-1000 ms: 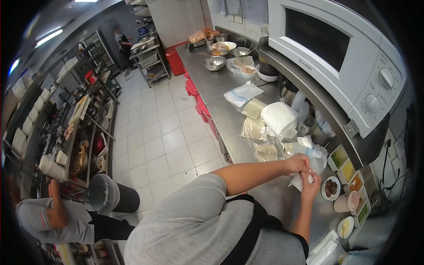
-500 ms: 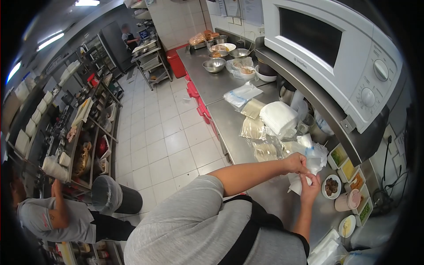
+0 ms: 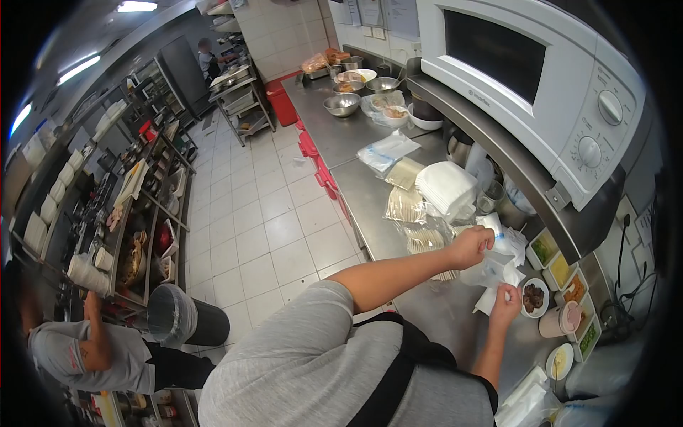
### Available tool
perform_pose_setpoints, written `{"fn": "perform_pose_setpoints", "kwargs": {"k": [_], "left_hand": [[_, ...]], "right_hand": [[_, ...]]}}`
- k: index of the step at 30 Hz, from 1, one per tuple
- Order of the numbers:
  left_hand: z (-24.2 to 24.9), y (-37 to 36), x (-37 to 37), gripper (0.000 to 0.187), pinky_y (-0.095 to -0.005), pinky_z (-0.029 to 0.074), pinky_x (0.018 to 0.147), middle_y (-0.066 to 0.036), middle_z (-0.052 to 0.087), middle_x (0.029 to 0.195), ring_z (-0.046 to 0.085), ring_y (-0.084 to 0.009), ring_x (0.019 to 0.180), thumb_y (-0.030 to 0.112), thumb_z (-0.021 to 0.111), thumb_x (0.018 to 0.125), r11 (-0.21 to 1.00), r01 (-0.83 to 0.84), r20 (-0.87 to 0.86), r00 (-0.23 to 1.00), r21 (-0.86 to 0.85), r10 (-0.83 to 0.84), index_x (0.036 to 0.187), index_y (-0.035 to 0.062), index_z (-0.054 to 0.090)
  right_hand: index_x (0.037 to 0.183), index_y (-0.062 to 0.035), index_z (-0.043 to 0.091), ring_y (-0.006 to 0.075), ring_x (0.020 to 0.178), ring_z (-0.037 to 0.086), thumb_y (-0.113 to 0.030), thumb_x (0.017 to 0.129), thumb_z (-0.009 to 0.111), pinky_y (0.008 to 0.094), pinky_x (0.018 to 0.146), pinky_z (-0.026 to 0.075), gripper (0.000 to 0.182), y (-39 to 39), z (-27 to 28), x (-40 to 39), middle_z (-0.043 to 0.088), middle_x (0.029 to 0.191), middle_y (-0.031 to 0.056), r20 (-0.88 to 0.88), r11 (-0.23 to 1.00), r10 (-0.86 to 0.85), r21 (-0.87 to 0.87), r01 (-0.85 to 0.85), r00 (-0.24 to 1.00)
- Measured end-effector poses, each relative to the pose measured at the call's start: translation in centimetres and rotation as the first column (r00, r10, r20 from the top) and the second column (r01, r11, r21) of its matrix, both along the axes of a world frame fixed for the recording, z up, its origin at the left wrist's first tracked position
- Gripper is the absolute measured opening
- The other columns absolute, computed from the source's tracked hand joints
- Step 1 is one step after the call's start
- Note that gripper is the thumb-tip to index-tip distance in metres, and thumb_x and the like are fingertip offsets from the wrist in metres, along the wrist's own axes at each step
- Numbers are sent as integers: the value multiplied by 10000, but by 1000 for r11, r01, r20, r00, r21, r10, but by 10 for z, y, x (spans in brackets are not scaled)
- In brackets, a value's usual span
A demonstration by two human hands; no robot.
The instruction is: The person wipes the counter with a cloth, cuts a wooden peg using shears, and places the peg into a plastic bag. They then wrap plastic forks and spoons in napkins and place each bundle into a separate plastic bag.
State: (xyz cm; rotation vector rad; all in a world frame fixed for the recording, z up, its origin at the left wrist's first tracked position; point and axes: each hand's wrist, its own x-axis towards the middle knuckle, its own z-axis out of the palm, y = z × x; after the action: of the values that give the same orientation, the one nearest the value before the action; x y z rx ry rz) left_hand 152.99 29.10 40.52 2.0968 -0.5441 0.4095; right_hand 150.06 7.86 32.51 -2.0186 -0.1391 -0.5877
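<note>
Plastic bag (image 3: pixel 491 269) btwn both hands' fingers (image 3: pixel 486 242)

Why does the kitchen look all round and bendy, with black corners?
In the head view a very wide lens bends straight lines: the long steel counter and the white microwave oven curve, and the corners are black. Ceiling strip lights glare white at the top left. The left hand and right hand, on a thin clear plastic bag, look slightly soft.
</note>
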Motion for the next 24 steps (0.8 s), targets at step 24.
{"fn": "perform_pose_setpoints", "kwargs": {"k": [24], "left_hand": [[-4,-99,-18,136,-407,535,610,-156,629,867,653,-305,722,111,566,764,681,47,107,977,730,-182,823,14,640]], "right_hand": [[856,-18,618,347,924,554,-47,691,727,400,872,417,200,-83,24,-82,575,912,181,-49,949,-254,-204,239,966]]}}
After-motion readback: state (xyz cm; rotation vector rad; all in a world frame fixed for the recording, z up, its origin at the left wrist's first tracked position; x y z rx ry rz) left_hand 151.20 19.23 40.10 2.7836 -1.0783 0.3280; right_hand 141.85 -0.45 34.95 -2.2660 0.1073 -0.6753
